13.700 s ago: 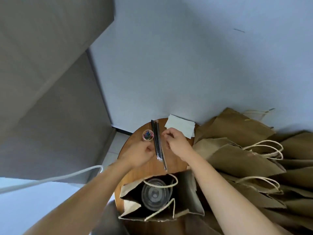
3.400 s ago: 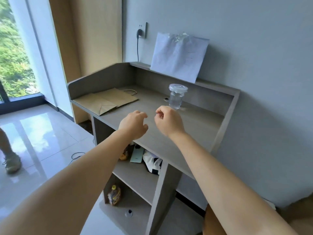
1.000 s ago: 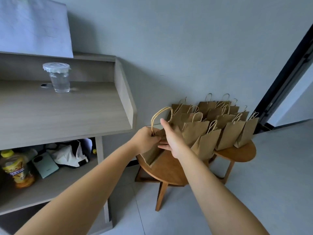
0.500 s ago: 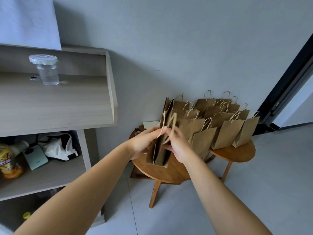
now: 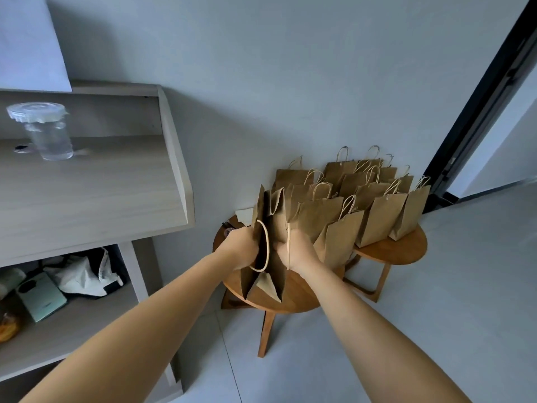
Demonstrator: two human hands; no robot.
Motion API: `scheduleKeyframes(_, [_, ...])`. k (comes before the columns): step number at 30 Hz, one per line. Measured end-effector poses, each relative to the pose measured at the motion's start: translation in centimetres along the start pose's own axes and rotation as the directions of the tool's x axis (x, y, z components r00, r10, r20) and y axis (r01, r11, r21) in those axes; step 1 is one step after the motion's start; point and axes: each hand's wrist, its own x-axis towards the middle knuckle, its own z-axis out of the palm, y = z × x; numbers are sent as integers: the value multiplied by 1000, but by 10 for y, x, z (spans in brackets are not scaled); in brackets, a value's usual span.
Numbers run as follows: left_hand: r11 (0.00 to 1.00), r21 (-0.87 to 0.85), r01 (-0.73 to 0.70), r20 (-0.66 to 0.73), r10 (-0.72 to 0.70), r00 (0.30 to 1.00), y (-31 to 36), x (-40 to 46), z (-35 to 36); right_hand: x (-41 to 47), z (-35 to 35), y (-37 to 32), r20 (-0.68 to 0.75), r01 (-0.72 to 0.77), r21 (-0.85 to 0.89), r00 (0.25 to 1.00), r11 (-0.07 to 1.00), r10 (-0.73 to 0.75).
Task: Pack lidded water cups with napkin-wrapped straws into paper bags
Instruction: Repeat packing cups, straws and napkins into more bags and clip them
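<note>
The left hand (image 5: 242,250) has its grip curled round the left wall of a brown paper bag (image 5: 268,257) and the right hand (image 5: 297,250) has its grip curled round the right wall, the two holding the bag's mouth between them at the centre of the frame. The bag stands upright on a round wooden counter (image 5: 293,298), its cord handles hanging down over its sides beside the wrists. To its right, in the middle right of the frame, a cluster of other paper bags (image 5: 377,205) stands upright, crowded together across this counter and a second round counter (image 5: 406,251) touching it. A lidded water cup (image 5: 48,130) stands at the upper left of the frame on a pale grey desk (image 5: 101,193), well apart from the bags. On the shelf (image 5: 75,321) under the desk, at the lower left, lie a mint-green phone (image 5: 40,295) and a crumpled white cloth (image 5: 84,277).
</note>
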Motion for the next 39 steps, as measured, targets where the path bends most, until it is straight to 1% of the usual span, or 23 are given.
scheduleKeyframes(1, [998,65,24,-9,-24,1000,-7,4,-3,2,-4,4,-10,-18,-164,1000,986,17])
scheduleKeyframes(2, [991,126,47,-15,-46,999,-17,10,-5,5,-9,9,-54,-38,-302,998,953,23])
scheduleKeyframes(3, [979,194,70,-39,-63,997,-26,14,-8,9,-14,14,-102,-74,-404,994,912,35])
scheduleKeyframes(4, [959,263,106,-64,-92,994,-35,17,-10,12,-20,20,-135,-119,-472,989,874,62])
scheduleKeyframes(5, [945,299,135,-62,-122,991,-40,19,-13,16,-25,25,-156,-168,-501,982,849,102])
scheduleKeyframes(7, [940,318,126,-32,-122,992,-45,27,-11,21,-29,31,-179,-228,-496,971,838,158])
scheduleKeyframes(9, [960,253,116,-12,-117,993,-42,38,-5,26,-28,34,-183,-235,-477,969,847,166])
scheduleKeyframes(11, [974,192,123,5,-126,992,-41,50,1,29,-25,34,-170,-229,-421,970,878,171])
scheduleKeyframes(15, [983,85,162,64,-168,984,-47,70,2,41,-20,34,-102,-243,-315,970,918,222])
scheduleKeyframes(18, [979,-9,206,139,-203,969,-52,84,2,54,-11,39,-52,-263,-225,965,938,258])
scheduleKeyframes(21, [966,-41,257,192,-245,950,-56,96,10,72,5,50,18,-289,-161,955,944,295])
scheduleKeyframes(24, [942,-75,326,255,-298,920,-63,115,26,98,22,65,82,-319,-149,939,936,333])
scheduleKeyframes(30, [899,-97,428,309,-381,871,-65,181,62,177,50,100,212,-331,-180,907,926,365])
scheduleKeyframes(33, [871,-89,484,345,-429,835,-61,213,73,216,57,112,260,-318,-201,895,927,363])
scheduleKeyframes(39, [842,-14,539,341,-503,794,-59,261,87,273,74,127,333,-296,-218,873,930,356])
